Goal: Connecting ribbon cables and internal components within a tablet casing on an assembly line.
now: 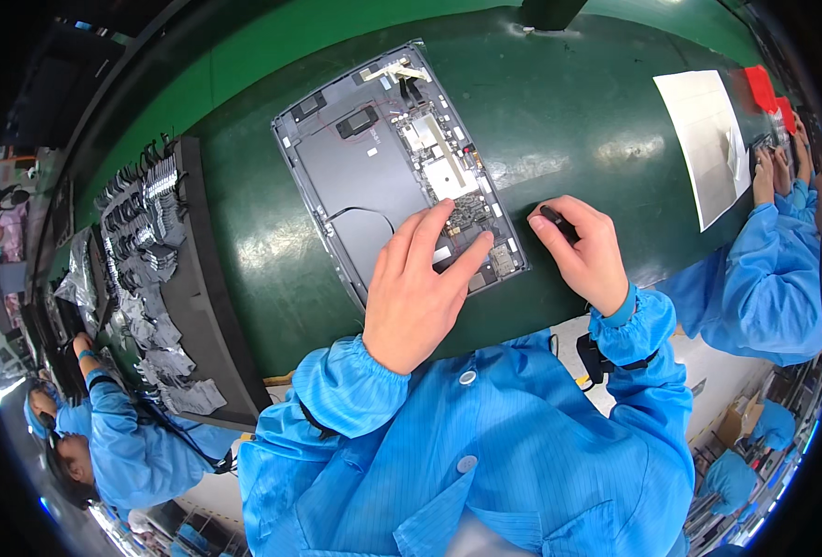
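Note:
An opened dark grey device casing, like a laptop or tablet shell (355, 176), lies tilted on the green bench in front of me. Along its right side runs a circuit board (446, 176) with chips, white labels and small connectors. My left hand (420, 288) rests over the casing's lower right part, fingers apart, with fingertips at the board. Just right of the casing, apart from it, my right hand (585, 249) is closed around a small black object (552, 215). Most of that object is hidden by the fingers, so its kind cannot be told. A thin black cable (360, 212) curves across the casing.
To the left, a dark tray (208, 278) holds rows of small parts in silvery wrapping (151, 251). White paper sheets (703, 148) lie at the right, near a red item (761, 90). Co-workers in blue sit at both sides; one's hands (773, 172) are at the far right.

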Action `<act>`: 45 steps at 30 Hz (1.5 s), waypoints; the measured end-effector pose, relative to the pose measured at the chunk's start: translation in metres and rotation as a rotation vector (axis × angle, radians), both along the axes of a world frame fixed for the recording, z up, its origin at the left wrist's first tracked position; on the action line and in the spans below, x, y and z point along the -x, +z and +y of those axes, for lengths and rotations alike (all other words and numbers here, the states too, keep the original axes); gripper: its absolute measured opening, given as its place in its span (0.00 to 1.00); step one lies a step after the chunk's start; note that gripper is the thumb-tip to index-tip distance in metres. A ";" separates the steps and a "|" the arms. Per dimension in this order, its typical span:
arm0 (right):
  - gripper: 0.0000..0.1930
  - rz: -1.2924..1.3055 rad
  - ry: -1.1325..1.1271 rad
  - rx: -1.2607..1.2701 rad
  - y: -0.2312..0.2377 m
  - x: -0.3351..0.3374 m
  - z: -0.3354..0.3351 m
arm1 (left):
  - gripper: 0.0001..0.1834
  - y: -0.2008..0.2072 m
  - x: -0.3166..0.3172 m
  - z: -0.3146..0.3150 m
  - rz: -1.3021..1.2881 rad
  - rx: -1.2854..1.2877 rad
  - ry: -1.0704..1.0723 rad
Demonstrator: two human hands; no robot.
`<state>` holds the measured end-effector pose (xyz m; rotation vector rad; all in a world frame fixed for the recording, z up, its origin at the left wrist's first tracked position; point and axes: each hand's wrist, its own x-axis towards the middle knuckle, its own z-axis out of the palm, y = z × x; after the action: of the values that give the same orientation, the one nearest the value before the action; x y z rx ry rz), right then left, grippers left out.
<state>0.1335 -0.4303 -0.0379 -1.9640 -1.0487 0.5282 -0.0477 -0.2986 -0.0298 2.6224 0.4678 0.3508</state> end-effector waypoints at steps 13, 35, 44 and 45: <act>0.07 0.028 -0.006 0.005 0.009 -0.006 -0.001 | 0.35 -0.013 0.002 -0.024 -0.023 0.017 0.072; 0.12 0.778 -0.024 -0.071 0.009 -0.005 0.029 | 0.27 -0.014 0.005 -0.021 -0.091 0.087 0.097; 0.12 0.758 -0.037 -0.121 0.006 0.000 0.029 | 0.27 -0.013 0.004 -0.021 -0.083 0.075 0.082; 0.12 0.743 -0.041 -0.116 0.007 0.001 0.029 | 0.27 -0.013 0.005 -0.021 -0.083 0.075 0.083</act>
<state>0.1322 -0.4015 -0.0311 -1.4820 -0.5458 1.0433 -0.0524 -0.3198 -0.0432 2.5103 0.5524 0.4577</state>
